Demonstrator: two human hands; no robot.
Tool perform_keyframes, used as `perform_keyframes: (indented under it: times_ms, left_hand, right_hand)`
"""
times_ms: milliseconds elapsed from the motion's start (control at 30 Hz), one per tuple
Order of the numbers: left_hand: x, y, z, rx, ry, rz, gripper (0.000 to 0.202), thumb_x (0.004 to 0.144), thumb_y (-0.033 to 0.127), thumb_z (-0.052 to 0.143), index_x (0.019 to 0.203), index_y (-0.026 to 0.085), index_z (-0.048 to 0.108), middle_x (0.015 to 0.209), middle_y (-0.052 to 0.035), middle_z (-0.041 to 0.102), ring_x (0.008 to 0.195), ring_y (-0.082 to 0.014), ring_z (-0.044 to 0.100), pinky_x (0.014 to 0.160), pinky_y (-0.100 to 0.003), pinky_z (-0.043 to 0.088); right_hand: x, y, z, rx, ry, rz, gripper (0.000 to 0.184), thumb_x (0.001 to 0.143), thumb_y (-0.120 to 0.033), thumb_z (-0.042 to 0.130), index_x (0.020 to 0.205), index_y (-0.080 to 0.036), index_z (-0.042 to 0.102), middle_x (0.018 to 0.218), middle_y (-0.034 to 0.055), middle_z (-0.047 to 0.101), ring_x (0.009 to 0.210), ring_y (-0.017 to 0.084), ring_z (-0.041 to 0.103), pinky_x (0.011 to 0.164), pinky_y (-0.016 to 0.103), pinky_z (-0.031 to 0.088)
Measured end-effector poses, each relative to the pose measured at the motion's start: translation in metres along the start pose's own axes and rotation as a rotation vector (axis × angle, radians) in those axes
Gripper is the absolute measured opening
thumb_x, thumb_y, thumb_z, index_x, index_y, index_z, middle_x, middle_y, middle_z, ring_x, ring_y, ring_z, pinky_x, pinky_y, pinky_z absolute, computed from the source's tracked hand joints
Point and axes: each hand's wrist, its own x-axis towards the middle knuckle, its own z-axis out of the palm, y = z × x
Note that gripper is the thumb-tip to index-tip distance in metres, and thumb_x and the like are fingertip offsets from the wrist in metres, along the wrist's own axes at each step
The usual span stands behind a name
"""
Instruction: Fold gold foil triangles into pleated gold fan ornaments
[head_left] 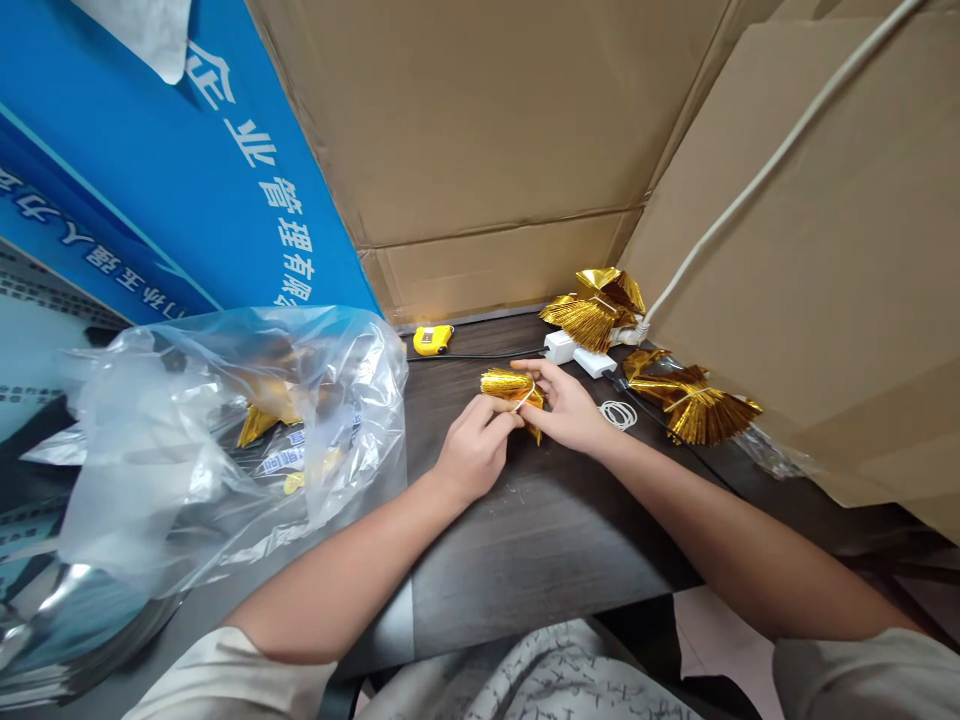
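Note:
A folded bundle of shiny gold foil (pixel 504 383) is between my two hands over the dark table. A thin white band (pixel 527 393) loops around the bundle's middle. My left hand (pixel 474 447) is closed, its thumb and forefinger pinching at the band's near side. From the right, my right hand (pixel 568 408) grips the foil, thumb below and fingers behind it. Several loose white bands (pixel 618 415) lie just beside my right wrist. Two gathered gold foil pieces, one farther back (pixel 596 310) and one at the right (pixel 697 405), are tied at the middle with white.
A yellow tape measure (pixel 433 340) rests by the cardboard wall (pixel 480 130). White plugs (pixel 577 352) with a black cable and a white cord (pixel 780 150) sit behind my hands. At left, a clear plastic bag (pixel 172 470) holds gold foil, beside a blue printed board (pixel 225 200).

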Motion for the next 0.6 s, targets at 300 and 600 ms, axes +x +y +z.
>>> perform_keyframes:
  times_ms: [300,600]
  left_hand:
    - [-0.001,-0.005,0.001,-0.027,0.021,-0.013,0.014,0.093,0.007,0.057,0.101,0.017,0.062,0.09,-0.005,0.058,0.083,-0.0149,0.056,0.077,-0.027,0.053]
    - [-0.002,-0.009,0.004,-0.104,0.017,-0.051,0.017,0.095,0.01,0.058,0.111,0.018,0.062,0.091,-0.0045,0.058,0.085,-0.0142,0.057,0.079,-0.026,0.053]
  right_hand:
    - [-0.002,-0.012,-0.001,0.217,-0.027,0.193,0.07,0.069,-0.034,0.081,0.13,-0.021,0.052,0.127,0.01,0.061,0.105,0.016,0.067,0.096,0.032,0.057]
    - [-0.002,-0.018,-0.012,0.569,-0.214,0.404,0.068,0.067,-0.032,0.088,0.128,-0.026,0.058,0.129,0.0048,0.063,0.108,0.011,0.064,0.092,0.022,0.056]
